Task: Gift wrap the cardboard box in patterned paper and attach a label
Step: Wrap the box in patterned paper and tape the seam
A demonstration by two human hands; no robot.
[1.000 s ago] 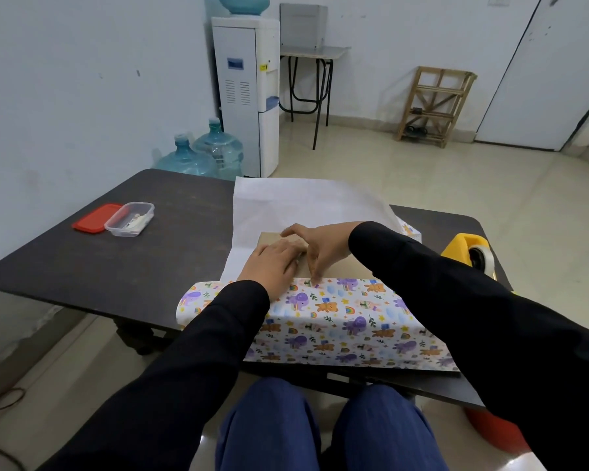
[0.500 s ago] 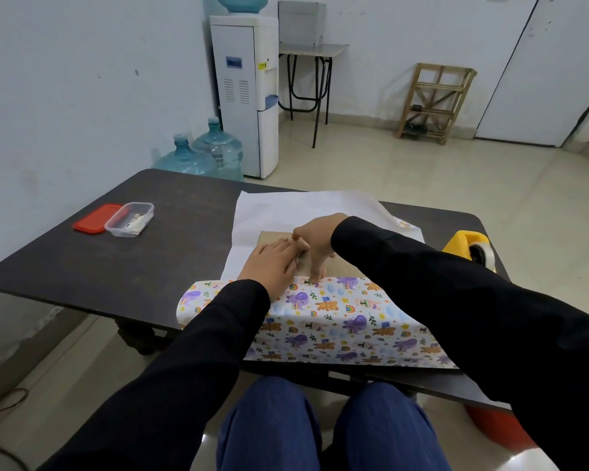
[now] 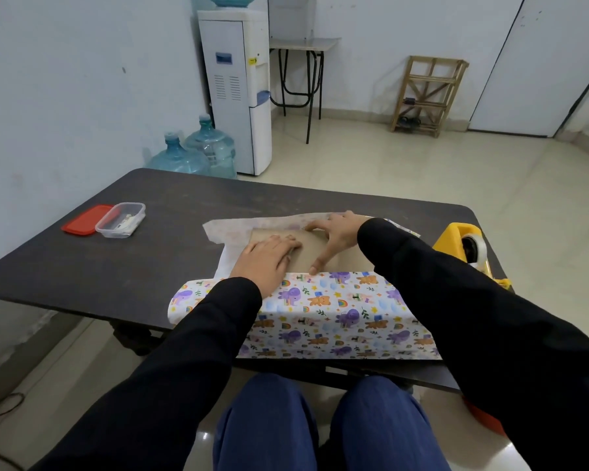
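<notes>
The dark counter (image 3: pixel 116 266) carries everything. The paper (image 3: pixel 337 311) is the biggest thing on it: its near part is already folded up over the box, printed side out, and runs back to the counter's front edge. A second ago the far part lay flat and spread out white toward the far side. Now that far flap (image 3: pixel 238 229) has been drawn in and stands bunched up against the box's far edge, so the sheet looks much shorter.

The box (image 3: pixel 306 253) sits mid-counter on the paper, with a bare brown strip of its top showing between the two flaps.

The left hand (image 3: pixel 266 260) lies flat on the box top with straight fingers, pinning it. The right hand (image 3: pixel 334 236) is spread wide and released, its thumb down by the near flap's edge and its fingers at the far flap. Whether they nip the paper I cannot tell.

This looks like the closing of the first wrap. The far flap likely needs to come over the bare strip and overlap the near one before taping. The yellow tape dispenser (image 3: pixel 463 243) waits just right of the box.

Well off to the left sit a clear tub (image 3: pixel 121 219) and, beside it, its red lid (image 3: pixel 85 219). No label is on the box yet.
</notes>
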